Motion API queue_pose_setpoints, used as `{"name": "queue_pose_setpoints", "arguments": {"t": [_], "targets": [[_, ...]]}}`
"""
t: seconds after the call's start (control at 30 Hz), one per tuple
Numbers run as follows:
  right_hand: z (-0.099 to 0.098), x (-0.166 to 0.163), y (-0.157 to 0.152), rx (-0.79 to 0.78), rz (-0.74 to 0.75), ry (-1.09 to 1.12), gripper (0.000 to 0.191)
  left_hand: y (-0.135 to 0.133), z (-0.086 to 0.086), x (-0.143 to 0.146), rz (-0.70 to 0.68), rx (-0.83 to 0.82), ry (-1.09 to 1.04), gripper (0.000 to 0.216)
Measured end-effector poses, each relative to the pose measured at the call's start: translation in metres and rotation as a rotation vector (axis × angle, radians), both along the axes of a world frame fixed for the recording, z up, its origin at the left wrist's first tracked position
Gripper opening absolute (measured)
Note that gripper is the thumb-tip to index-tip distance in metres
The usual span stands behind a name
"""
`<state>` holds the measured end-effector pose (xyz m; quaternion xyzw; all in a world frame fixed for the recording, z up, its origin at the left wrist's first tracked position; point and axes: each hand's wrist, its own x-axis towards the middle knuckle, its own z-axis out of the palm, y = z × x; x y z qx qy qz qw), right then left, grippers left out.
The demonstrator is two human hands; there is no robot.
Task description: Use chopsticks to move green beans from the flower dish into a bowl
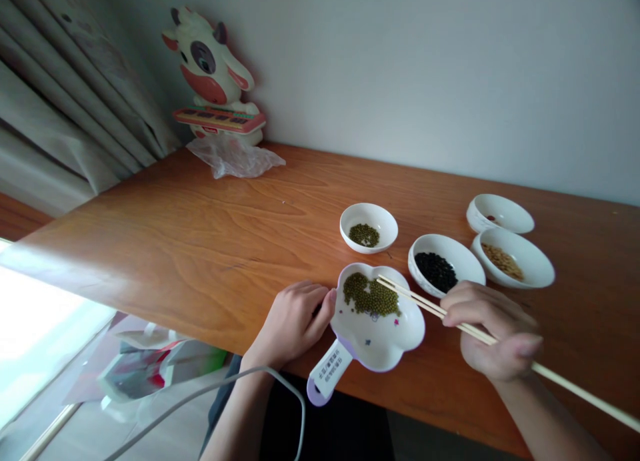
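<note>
A white flower-shaped dish (367,344) with a lilac rim and handle sits at the table's front edge, green mung beans (373,297) heaped in its far part. My left hand (297,317) rests on the table with fingers curled; its thumb and forefinger meet at the dish's left rim. In my right hand (493,327) is a pair of wooden chopsticks (417,301), their tips over the mung beans. No bean can be made out between the tips. Behind the dish, a white bowl (387,231) holds more mung beans.
Right of the dish stand a bowl (467,264) of black beans, a bowl (537,267) of tan grains and a bowl (515,214) with a few brownish bits. A cow toy keyboard (215,81) and plastic bag (235,157) stand back left. A grey cable (200,391) crosses my left forearm.
</note>
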<state>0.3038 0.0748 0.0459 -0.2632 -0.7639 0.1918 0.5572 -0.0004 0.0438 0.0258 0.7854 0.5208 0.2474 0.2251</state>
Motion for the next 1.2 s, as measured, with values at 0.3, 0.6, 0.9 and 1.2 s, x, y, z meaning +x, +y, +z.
{"name": "queue_pose_setpoints", "arguments": {"t": [0.3,0.6,0.9,1.2], "targets": [[0.015,-0.009,0.036,0.194,-0.183,-0.038,0.063,0.001,-0.001,0.000,0.000,0.024,0.031,0.047],[0.012,0.001,0.046,0.193,-0.146,0.019,0.063,0.001,-0.003,0.001,0.018,0.031,0.061,0.048],[-0.006,-0.019,-0.011,0.143,0.191,-0.239,0.063,-0.001,-0.004,0.000,0.030,0.035,0.061,0.047],[-0.009,-0.028,-0.019,0.075,0.193,-0.210,0.063,0.001,-0.004,-0.001,0.019,0.006,0.056,0.046]]}}
